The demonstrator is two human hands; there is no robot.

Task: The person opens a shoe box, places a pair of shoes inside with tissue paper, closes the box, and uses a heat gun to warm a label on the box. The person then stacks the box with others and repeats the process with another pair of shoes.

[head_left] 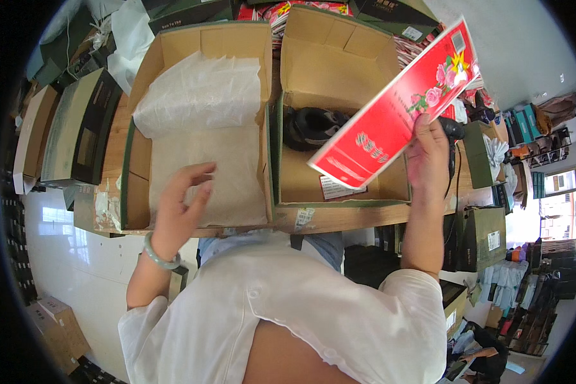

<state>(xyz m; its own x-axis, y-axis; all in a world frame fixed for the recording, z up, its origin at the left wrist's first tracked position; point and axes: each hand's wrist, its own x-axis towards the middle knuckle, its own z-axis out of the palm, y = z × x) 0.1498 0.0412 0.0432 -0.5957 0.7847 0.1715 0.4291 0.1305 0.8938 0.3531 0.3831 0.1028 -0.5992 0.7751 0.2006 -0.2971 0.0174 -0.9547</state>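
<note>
My right hand [427,150] grips a long, flat red packet [397,105] with pink roses and a yellow star printed on it, raised at a slant over an open cardboard box [377,194]. Inside that box, a black shoe [310,131] is partly hidden by the packet. A small printed card [331,187] lies near the box's front wall. To the left stands another open box [132,179], lined with crumpled white tissue paper [201,96]. Over its front part hovers my left hand [184,208], bare of any object, thumb and fingers apart.
Both boxes stand on a wooden table [326,219]. Closed dark green shoe boxes [77,128] are at the left. More red packets [294,11] lie behind the boxes. A black corded tool [452,128] is beyond my right hand. Another person [486,352] is at the lower right.
</note>
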